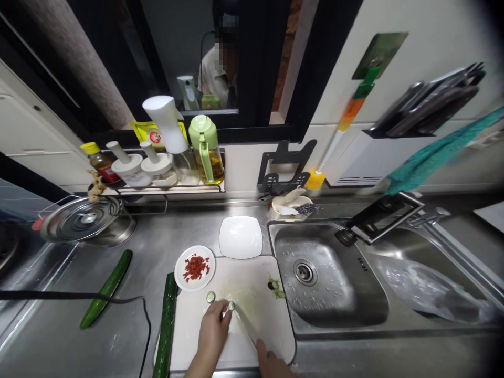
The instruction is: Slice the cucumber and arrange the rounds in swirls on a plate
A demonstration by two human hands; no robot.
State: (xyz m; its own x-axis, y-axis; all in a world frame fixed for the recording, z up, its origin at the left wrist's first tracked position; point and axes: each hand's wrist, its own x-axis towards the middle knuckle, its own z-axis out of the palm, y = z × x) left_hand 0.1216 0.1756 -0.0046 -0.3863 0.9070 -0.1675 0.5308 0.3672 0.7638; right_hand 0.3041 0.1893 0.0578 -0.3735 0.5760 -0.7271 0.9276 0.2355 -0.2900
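Whole cucumber (106, 294) on counter (145, 257), well left of the left grip, slanting near-left to far-right. Second cucumber (168, 320), closer to left grip, along the cutting board's (263, 273) left edge, long axis pointing away from the person. White plate (180, 276) with red dried berries (196, 268), beyond and left of left grip. Loose cucumber piece (211, 297) just beyond left grip.

Left grip (214, 328) pinches another cucumber piece (231, 305); knife (244, 324) just right of it, handle in right grip (271, 362), fingers closed. Green scraps (276, 286) beyond right grip.

Risk: fingertips close to blade; a wet piece slipping could mean a nick.

Knife slants from right grip forward-left, tip toward pinched piece. That piece's round end faces up; long axis hidden, can't tell.
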